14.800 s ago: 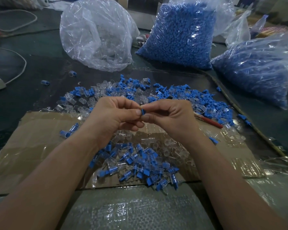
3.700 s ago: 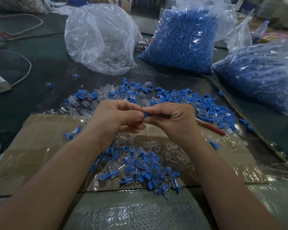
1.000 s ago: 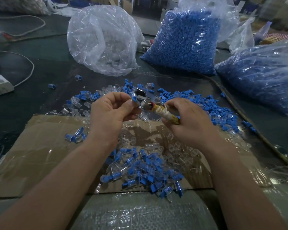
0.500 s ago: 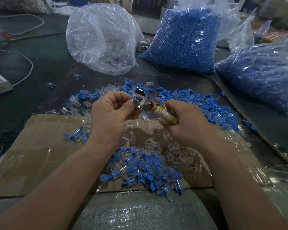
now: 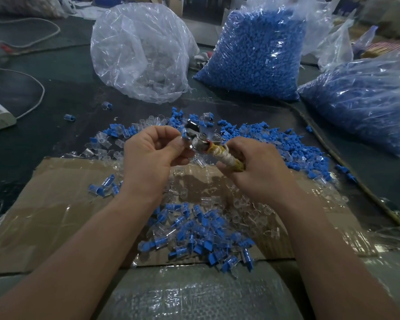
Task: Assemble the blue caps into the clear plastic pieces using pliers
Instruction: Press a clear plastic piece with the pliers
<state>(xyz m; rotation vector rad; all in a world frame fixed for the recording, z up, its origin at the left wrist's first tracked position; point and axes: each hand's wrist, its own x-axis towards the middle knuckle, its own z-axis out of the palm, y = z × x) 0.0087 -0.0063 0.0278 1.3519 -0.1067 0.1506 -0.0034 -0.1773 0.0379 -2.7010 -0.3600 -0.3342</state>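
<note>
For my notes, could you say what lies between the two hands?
In the head view, pliers: tip at the left hand, wrapped handle in the right hand.

Both forearms reach forward, hands close together; the left hand (image 5: 153,151) pinches a blue cap (image 5: 184,135), the right hand (image 5: 260,168) grips pliers (image 5: 218,152).

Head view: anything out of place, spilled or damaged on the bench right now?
The pliers, gripped by the right hand, have a handle bound in frayed yellowish wrapping, seemingly a makeshift repair. Two stray capped pieces lie on the dark table, left of the main scatter. The left hand pinches a blue cap at the jaws.
</note>
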